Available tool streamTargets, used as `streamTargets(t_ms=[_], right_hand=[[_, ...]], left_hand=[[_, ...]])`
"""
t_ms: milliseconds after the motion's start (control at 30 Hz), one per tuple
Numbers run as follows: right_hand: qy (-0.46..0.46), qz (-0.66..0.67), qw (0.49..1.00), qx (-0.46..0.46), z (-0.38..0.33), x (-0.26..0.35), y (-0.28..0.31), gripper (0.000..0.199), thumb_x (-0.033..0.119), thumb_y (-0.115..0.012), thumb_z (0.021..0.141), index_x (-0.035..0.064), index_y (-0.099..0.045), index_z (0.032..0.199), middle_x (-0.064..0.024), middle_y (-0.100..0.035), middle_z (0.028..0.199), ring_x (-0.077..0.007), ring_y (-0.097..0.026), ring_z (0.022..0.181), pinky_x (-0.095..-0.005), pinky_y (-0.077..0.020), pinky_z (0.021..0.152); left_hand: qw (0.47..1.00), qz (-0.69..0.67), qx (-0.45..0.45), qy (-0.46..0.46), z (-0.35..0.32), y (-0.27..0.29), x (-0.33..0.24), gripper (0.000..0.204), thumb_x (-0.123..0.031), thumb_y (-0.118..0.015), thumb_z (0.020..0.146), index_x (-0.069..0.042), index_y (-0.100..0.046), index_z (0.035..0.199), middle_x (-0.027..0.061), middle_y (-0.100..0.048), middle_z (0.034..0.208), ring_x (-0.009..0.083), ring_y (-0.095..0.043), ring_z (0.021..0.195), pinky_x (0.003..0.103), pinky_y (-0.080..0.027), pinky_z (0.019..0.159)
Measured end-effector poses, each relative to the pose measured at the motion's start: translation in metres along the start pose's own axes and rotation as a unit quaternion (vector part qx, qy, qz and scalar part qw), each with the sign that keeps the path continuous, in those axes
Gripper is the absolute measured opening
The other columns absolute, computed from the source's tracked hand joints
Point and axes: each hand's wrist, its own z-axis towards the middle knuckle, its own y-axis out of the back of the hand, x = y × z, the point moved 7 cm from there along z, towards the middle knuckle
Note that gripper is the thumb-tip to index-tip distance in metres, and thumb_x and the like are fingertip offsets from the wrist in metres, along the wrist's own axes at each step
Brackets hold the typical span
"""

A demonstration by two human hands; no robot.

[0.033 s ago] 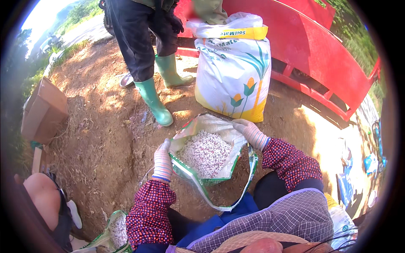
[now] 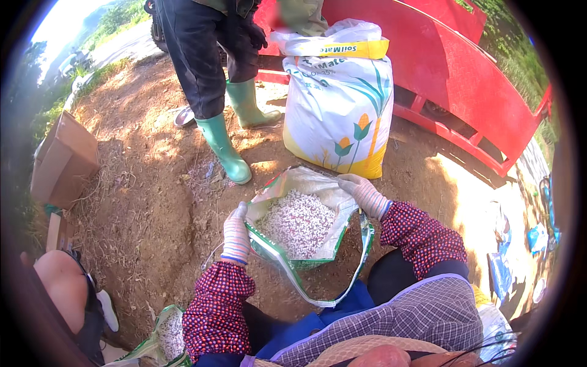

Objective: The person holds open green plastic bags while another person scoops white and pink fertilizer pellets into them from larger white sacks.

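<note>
An open-topped tote bag (image 2: 260, 240), whitish inside with green edging, stands on the dirt between my knees. Small white and reddish granules (image 2: 296, 223) fill its bottom. My left hand (image 2: 235, 237), in a striped knit glove, is closed on the bag's left rim. The far right rim is gripped by my right hand (image 2: 365, 192), gloved the same way; its fingertips are partly hidden behind the fabric. A long strap loops from the bag toward my lap. Just beyond stands a large white and yellow sack (image 2: 333, 110) printed with corn plants.
A person in green rubber boots (image 2: 223, 150) stands beside the sack. Behind it is a red metal frame (image 2: 452, 79). A cardboard box (image 2: 66, 160) sits at the left. Another bag of granules (image 2: 171, 335) lies near my left forearm, close to a seated person's bare knee (image 2: 60, 287).
</note>
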Motion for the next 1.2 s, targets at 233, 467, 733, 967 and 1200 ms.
streamTargets(t_ms=[233, 467, 733, 967, 1200], right_hand=[[-0.01, 0.004, 1.0, 0.017, 0.003, -0.008, -0.002, 0.049, 0.032, -0.058, 0.095, -0.003, -0.055, 0.13, -0.0148, -0.061, 0.125, -0.0215, -0.054, 0.117, -0.0324, -0.0395, 0.103], [-0.014, 0.008, 1.0, 0.016, 0.0, -0.005, -0.003, 0.047, 0.029, -0.058, 0.096, -0.0032, -0.055, 0.129, -0.0125, -0.062, 0.12, -0.0191, -0.056, 0.112, -0.0315, -0.042, 0.1], [-0.002, -0.001, 1.0, 0.018, 0.001, -0.009, 0.002, 0.048, 0.03, -0.059, 0.095, -0.0031, -0.055, 0.129, -0.0128, -0.062, 0.122, -0.0192, -0.055, 0.113, -0.032, -0.0413, 0.1], [-0.007, 0.018, 1.0, 0.01, -0.001, -0.002, 0.0, 0.044, 0.028, -0.06, 0.094, -0.0014, -0.057, 0.128, -0.0102, -0.062, 0.117, -0.0171, -0.056, 0.109, -0.0313, -0.0431, 0.097], [0.001, 0.032, 0.999, 0.014, 0.004, -0.004, -0.004, 0.042, 0.026, -0.06, 0.094, -0.0013, -0.057, 0.126, -0.0096, -0.063, 0.115, -0.0161, -0.057, 0.106, -0.0306, -0.0446, 0.095]], left_hand=[[1.0, 0.021, 0.01, -0.006, 0.01, 0.006, 0.002, 0.038, -0.031, -0.062, 0.093, 0.003, -0.067, 0.11, 0.0073, -0.066, 0.098, 0.0179, -0.058, 0.087, 0.033, -0.045, 0.083], [1.0, -0.011, 0.008, 0.008, 0.005, -0.002, -0.001, 0.039, -0.032, -0.063, 0.093, 0.003, -0.066, 0.111, 0.0089, -0.066, 0.1, 0.0196, -0.059, 0.088, 0.034, -0.046, 0.083], [1.0, -0.006, 0.011, 0.014, 0.005, 0.0, 0.006, 0.041, -0.034, -0.063, 0.093, 0.003, -0.066, 0.111, 0.0068, -0.066, 0.098, 0.0185, -0.057, 0.085, 0.033, -0.045, 0.08], [1.0, -0.011, 0.014, 0.003, 0.0, -0.006, -0.002, 0.041, -0.033, -0.063, 0.093, 0.003, -0.066, 0.111, 0.0074, -0.066, 0.099, 0.0186, -0.058, 0.087, 0.032, -0.045, 0.082], [1.0, 0.0, 0.014, -0.013, 0.01, 0.006, 0.001, 0.042, -0.033, -0.063, 0.093, 0.004, -0.066, 0.111, 0.0084, -0.066, 0.1, 0.0191, -0.058, 0.088, 0.033, -0.046, 0.083]])
